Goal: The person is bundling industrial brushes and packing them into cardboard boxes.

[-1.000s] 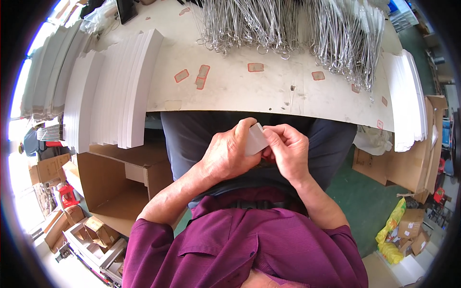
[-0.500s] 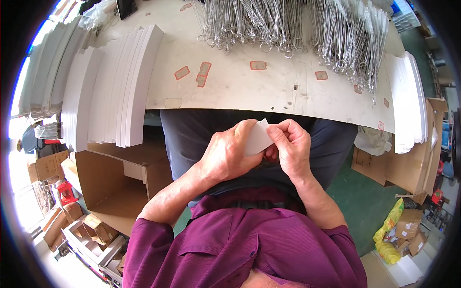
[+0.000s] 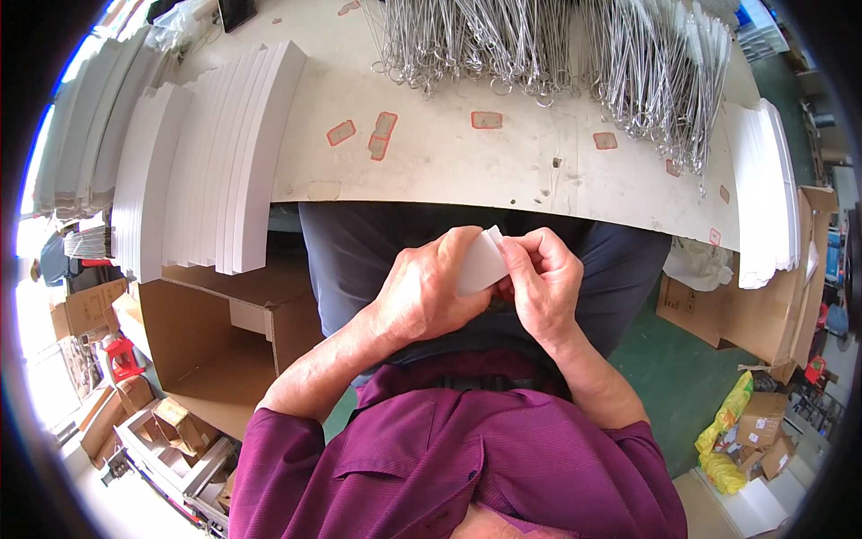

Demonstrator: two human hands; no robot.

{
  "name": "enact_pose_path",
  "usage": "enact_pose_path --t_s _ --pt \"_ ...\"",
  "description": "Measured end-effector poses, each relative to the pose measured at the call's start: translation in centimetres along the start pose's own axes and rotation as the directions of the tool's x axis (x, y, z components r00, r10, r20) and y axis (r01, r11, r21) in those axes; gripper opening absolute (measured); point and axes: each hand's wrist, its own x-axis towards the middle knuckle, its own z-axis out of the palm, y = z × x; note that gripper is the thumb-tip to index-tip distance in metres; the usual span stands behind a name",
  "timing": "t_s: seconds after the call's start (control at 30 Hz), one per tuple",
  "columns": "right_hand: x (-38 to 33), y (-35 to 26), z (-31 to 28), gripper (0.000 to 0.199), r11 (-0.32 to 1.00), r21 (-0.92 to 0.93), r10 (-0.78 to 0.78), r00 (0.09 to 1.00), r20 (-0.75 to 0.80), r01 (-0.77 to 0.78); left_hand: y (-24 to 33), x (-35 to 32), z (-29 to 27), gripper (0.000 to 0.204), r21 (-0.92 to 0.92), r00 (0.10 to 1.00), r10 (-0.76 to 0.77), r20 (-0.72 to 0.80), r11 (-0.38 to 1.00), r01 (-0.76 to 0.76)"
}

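Head view, centre of frame: we hold a small white folded card (image 3: 480,262) btwn both hands, just below the table edge and above our lap. Our left hand (image 3: 429,295) wraps it from the left w/ fingers curled over its top edge; our right hand (image 3: 541,283) pinches its right side, thumb and fingertips closed on the card. The 2 hands touch each other around it. Card's upper corner pokes out btwn them; the rest is hidden behind the fingers.

Upper half of frame: pale worktable (image 3: 467,162) w/ several red-outlined tape marks (image 3: 384,135) on it. Along the top, a dense row of silver wire hooks (image 3: 557,45) spreads from centre to upper right. Upper left: stacks of white card sheets (image 3: 224,153) standing on edge, overhanging the table's near edge. Far right: another white stack (image 3: 768,189) at the table end.

Lower left: open brown cardboard box (image 3: 215,341) on the floor, smaller boxes near it. Lower right: more cartons (image 3: 745,305) and a yellow bag (image 3: 723,431) on green floor. Bottom: our purple shirt (image 3: 467,458).
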Motion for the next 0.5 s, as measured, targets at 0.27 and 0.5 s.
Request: enact_pose_path --t_s 0.27,0.5 --pt "0.1 0.4 0.3 0.041 0.912 -0.255 -0.286 0.944 0.166 0.321 0.0 0.5 -1.0 0.062 -0.020 0.998 -0.030 -0.046 0.999 0.030" --pt "-0.2 0.9 1.1 0.047 0.868 -0.255 -0.401 0.904 0.148 0.427 -0.3 0.6 -0.8 0.060 -0.051 0.999 0.006 -0.047 0.999 -0.009"
